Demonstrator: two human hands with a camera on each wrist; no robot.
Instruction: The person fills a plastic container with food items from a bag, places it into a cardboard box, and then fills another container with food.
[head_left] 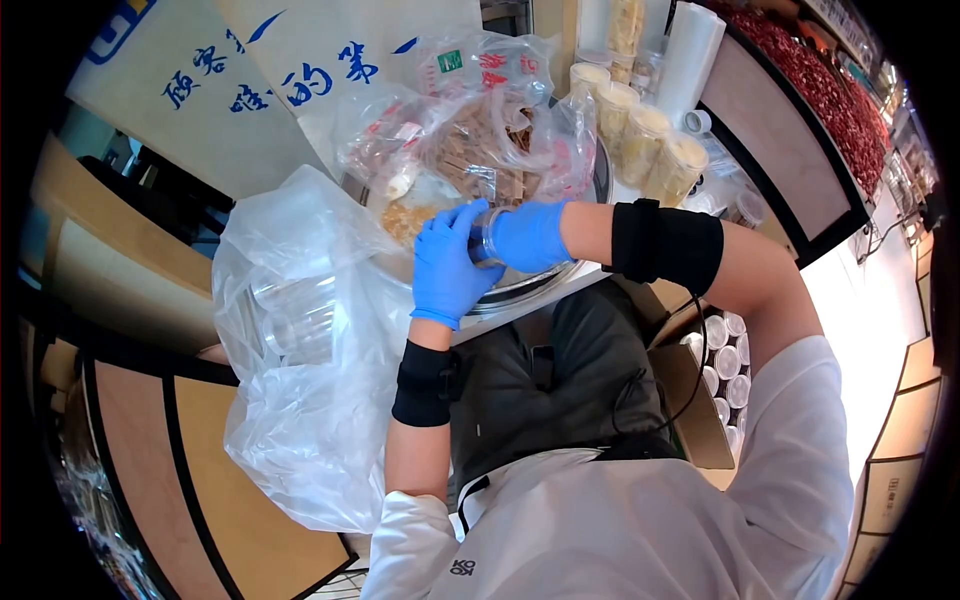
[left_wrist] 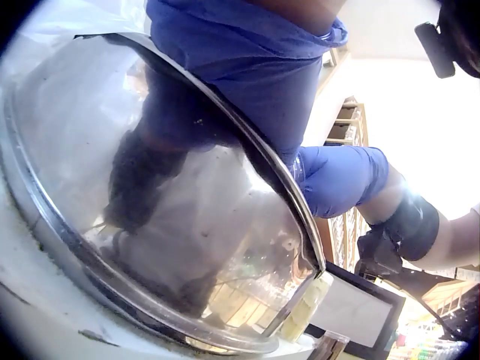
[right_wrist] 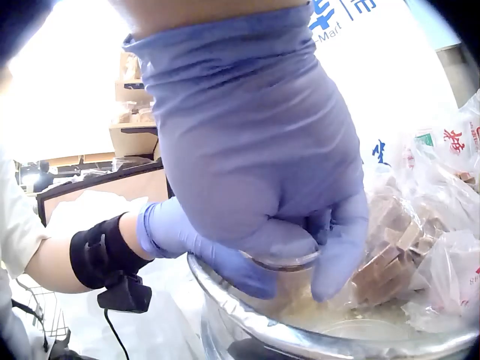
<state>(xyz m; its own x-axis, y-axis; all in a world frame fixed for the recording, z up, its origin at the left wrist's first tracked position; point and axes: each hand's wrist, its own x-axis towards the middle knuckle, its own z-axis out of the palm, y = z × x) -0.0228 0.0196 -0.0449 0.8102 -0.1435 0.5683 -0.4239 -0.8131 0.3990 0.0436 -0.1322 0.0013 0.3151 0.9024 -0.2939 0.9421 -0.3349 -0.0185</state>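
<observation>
Both hands, in blue gloves, are together at the near rim of a wide metal bowl (head_left: 535, 290). Between them is a clear plastic jar (head_left: 484, 240), lying sideways in the head view. My left hand (head_left: 447, 268) grips the jar from the left, fingers over it. My right hand (head_left: 530, 238) holds its other end; in the right wrist view the thumb and fingers are curled round its rim. Pale yellowish pieces (head_left: 405, 222) lie in the bowl near the left fingertips. Beyond them, brown strips (head_left: 485, 150) sit in a clear printed plastic bag (head_left: 570, 130).
Filled clear jars (head_left: 672, 168) stand right of the bowl, near a white roll (head_left: 690, 55). A large clear bag (head_left: 300, 400) with clear containers hangs at the left. A cardboard box (head_left: 695, 400) of white-lidded jars is by the right leg.
</observation>
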